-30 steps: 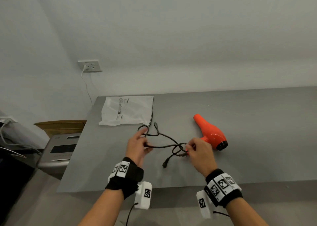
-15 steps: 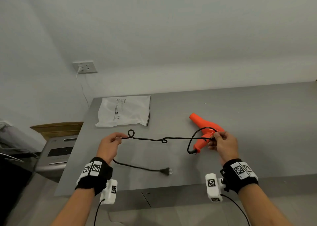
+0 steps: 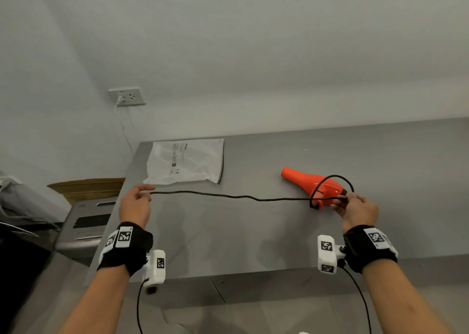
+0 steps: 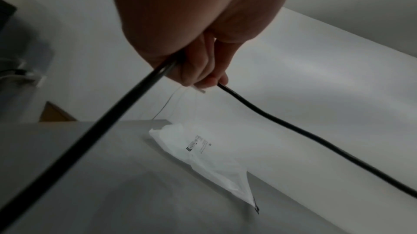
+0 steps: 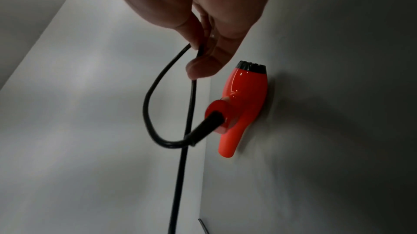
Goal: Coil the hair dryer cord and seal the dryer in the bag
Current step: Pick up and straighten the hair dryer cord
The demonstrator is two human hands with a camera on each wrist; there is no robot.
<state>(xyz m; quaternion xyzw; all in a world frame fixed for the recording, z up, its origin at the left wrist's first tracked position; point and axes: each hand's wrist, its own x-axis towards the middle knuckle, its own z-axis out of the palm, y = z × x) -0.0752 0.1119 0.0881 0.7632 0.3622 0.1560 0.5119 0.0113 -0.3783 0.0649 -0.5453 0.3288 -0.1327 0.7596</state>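
Note:
An orange hair dryer lies on the grey table at the right. Its black cord is stretched nearly straight above the table between my hands. My right hand pinches the cord just in front of the dryer, where one loop arcs over the dryer's body back to the handle. My left hand grips the cord far to the left, and the tail runs down past my wrist. The white plastic bag lies flat at the table's back left corner.
A wall socket with a white cable plugged in sits above the table's left end. Left of the table stand a grey machine and a brown cardboard box. The table's front edge runs just beyond my wrists.
My hands have moved further apart, pulling the cord taut and straight; the small kinks in it are gone. The plug that lay on the table is no longer in sight.

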